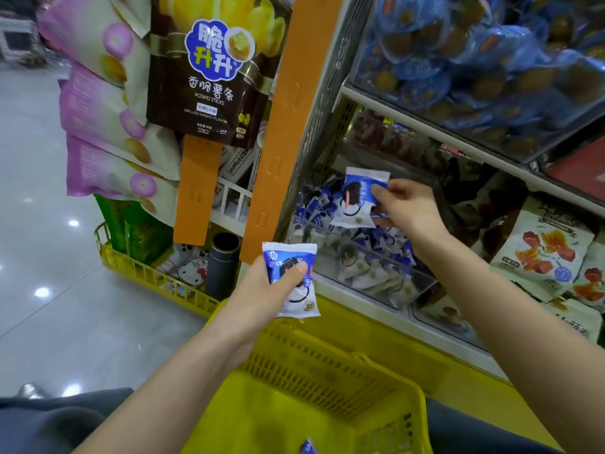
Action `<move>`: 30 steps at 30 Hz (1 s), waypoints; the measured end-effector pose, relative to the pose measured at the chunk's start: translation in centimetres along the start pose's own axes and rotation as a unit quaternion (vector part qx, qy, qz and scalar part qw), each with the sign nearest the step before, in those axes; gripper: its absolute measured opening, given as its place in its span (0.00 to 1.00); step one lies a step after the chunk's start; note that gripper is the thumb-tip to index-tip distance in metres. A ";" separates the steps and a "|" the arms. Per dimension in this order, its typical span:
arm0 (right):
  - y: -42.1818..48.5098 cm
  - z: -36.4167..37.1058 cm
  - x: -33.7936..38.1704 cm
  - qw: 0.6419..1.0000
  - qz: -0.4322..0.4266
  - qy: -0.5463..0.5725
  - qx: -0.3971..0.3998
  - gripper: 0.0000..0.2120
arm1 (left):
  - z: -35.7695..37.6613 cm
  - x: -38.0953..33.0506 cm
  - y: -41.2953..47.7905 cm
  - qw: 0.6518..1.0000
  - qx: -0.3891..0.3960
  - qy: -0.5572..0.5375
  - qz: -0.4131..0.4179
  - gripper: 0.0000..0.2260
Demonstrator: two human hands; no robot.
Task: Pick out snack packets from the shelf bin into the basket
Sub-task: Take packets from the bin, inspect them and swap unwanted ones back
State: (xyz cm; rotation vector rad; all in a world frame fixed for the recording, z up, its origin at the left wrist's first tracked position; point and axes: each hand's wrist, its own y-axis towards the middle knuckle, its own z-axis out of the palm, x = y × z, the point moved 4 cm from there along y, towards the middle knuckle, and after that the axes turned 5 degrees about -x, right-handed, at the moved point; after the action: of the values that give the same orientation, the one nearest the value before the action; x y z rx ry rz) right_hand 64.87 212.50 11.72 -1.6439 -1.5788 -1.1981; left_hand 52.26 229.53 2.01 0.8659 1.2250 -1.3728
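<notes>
Holding one packet (pixel 292 279) each: left hand (pixel 262 290) grips its own above the basket (pixel 330 385), drop-ready; right hand (pixel 407 208) pinches another packet (pixel 359 198) over the bin (pixel 360 257), just lifted clear, I'd guess.

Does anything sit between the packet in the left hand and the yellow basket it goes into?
Nothing visible does. The left hand grips the blue-and-white packet just above the far rim of the yellow basket, whose top is open. The right hand holds a second packet higher up, over the shelf bin, off that path.
</notes>
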 end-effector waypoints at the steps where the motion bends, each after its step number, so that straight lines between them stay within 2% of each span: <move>1: 0.8 0.3 -0.6 0.999 -0.001 -0.035 -0.014 0.08 | -0.1 0.0 0.0 1.000 -0.003 0.000 -0.001 0.14; 3: 1.7 1.4 -2.0 0.991 0.010 -0.134 0.003 0.08 | -0.2 -0.1 0.1 1.000 -0.009 0.001 -0.002 0.14; 6: 2.3 2.9 -3.9 0.965 0.023 -0.247 0.087 0.10 | -0.4 -0.2 0.2 1.000 -0.018 -0.004 -0.004 0.13; 10: 2.7 4.0 -4.7 0.945 0.056 -0.273 0.172 0.11 | -0.7 -0.4 0.3 1.000 -0.026 -0.013 -0.006 0.13; 14: 3.5 3.7 -3.8 0.914 0.020 -0.347 0.210 0.09 | -0.9 -0.6 0.3 0.999 -0.027 -0.025 0.000 0.13; 19: 3.6 3.3 -4.3 0.910 0.078 -0.296 0.280 0.11 | -0.9 -0.7 0.6 0.999 -0.031 -0.024 0.005 0.14; 22: 3.5 4.6 -5.0 0.946 0.112 -0.191 0.236 0.11 | -0.8 -0.7 0.5 0.999 -0.037 -0.022 0.004 0.13; 24: 3.6 5.5 -5.2 0.960 0.110 -0.159 0.201 0.11 | -0.9 -0.5 0.6 0.999 -0.043 -0.025 0.002 0.14; 26: 3.5 5.9 -5.2 0.958 0.102 -0.176 0.202 0.11 | -0.8 -0.4 0.6 0.999 -0.044 -0.023 0.004 0.15; 30: 3.0 6.0 -4.9 0.930 0.118 -0.215 0.274 0.11 | -1.0 -0.5 0.7 0.999 -0.041 -0.029 0.011 0.15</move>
State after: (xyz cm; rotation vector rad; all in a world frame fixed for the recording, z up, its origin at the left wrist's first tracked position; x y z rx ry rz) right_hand 69.52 214.92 5.35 -1.7033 -1.6996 -0.2312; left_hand 52.94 230.66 2.08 0.7757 1.2154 -1.3118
